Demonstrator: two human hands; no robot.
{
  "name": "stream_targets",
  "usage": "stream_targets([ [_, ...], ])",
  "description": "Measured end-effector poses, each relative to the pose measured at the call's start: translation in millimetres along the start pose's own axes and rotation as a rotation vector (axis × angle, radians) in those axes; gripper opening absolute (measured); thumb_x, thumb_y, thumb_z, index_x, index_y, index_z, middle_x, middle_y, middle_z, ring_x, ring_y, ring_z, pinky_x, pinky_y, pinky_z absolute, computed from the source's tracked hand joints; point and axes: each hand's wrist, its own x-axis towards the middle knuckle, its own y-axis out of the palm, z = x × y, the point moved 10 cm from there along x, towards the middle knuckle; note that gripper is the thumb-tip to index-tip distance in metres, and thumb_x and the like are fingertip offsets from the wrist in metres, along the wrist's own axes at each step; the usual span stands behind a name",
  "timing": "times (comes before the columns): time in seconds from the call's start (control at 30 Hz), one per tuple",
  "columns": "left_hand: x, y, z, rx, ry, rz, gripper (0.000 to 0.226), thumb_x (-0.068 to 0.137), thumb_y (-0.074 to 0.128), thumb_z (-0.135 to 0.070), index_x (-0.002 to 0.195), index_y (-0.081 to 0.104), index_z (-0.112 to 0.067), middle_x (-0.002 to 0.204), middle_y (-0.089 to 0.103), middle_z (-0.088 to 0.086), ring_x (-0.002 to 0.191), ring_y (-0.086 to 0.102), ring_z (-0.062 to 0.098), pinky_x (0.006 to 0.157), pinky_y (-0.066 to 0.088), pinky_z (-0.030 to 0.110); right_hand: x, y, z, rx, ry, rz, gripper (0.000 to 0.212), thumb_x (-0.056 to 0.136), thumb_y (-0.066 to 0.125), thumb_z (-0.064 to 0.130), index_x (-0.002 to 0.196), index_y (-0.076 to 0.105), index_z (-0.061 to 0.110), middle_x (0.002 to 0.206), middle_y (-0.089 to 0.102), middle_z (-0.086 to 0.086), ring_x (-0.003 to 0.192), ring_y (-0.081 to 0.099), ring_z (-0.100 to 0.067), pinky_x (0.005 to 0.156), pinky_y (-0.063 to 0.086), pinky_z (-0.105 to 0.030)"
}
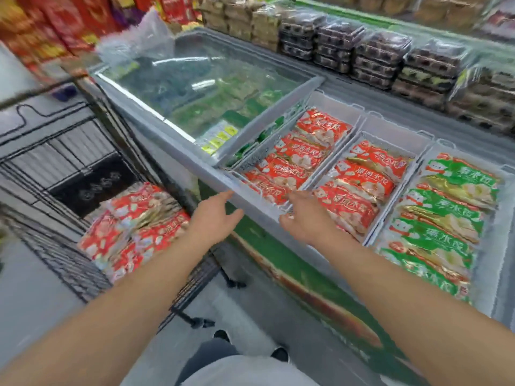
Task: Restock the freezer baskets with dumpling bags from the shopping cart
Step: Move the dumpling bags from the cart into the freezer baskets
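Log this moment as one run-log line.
left hand: empty, open | right hand: empty, open, at freezer rim | red dumpling bags: in cart | red baskets: stocked

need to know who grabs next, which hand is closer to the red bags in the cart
Left. The left hand hangs open just right of the red bags in the cart. The right hand is farther right, over the freezer rim.

Blurred red boxes [55, 26] top left, print perhaps unreadable.
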Motion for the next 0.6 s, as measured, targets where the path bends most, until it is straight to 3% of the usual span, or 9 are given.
stream_targets([
  [0.2,-63.7,-38.9,118.3,-0.065,-0.199,-0.091,0.058,0.094,0.057,-0.042,0.147,0.044,-0.023,0.147,0.051,0.003,0.124,0.057,0.028,0.104,0.043,0.035,6.2,65.2,111.1,-0.008,-0.182,0.111,0.056,0.092,0.056,0.032,0.145,0.045,0.014,0.147,0.045,-0.007,0.132,0.045,-0.026,0.108,0.039,-0.036],
  [0.37,-104.3,-68.3,207.9,-0.09,-0.312,-0.144,0.058,0.096,0.056,-0.041,0.149,0.041,-0.021,0.146,0.052,0.005,0.121,0.057,0.026,0.098,0.044,0.033,12.3,119.6,190.8,-0.031,-0.263,0.199,0.056,0.092,0.056,0.031,0.144,0.046,0.014,0.146,0.045,-0.007,0.128,0.049,-0.026,0.101,0.042,-0.034],
  [0.47,-117.8,-82.7,257.6,-0.121,-0.359,-0.153,0.058,0.095,0.058,-0.038,0.149,0.042,-0.02,0.141,0.056,0.006,0.108,0.062,0.024,0.09,0.046,0.03,18.7,149.8,229.6,-0.031,-0.273,0.229,0.055,0.093,0.057,0.03,0.144,0.045,0.015,0.143,0.047,-0.009,0.125,0.052,-0.026,0.1,0.044,-0.035],
  [0.6,-117.7,-94.2,311.8,-0.166,-0.378,-0.13,0.054,0.094,0.061,-0.037,0.145,0.047,-0.022,0.142,0.055,0.003,0.126,0.054,0.026,0.098,0.044,0.032,30.5,179.2,267.2,-0.017,-0.229,0.235,0.059,0.093,0.058,0.03,0.147,0.042,0.013,0.144,0.047,-0.01,0.127,0.051,-0.028,0.105,0.043,-0.036],
])
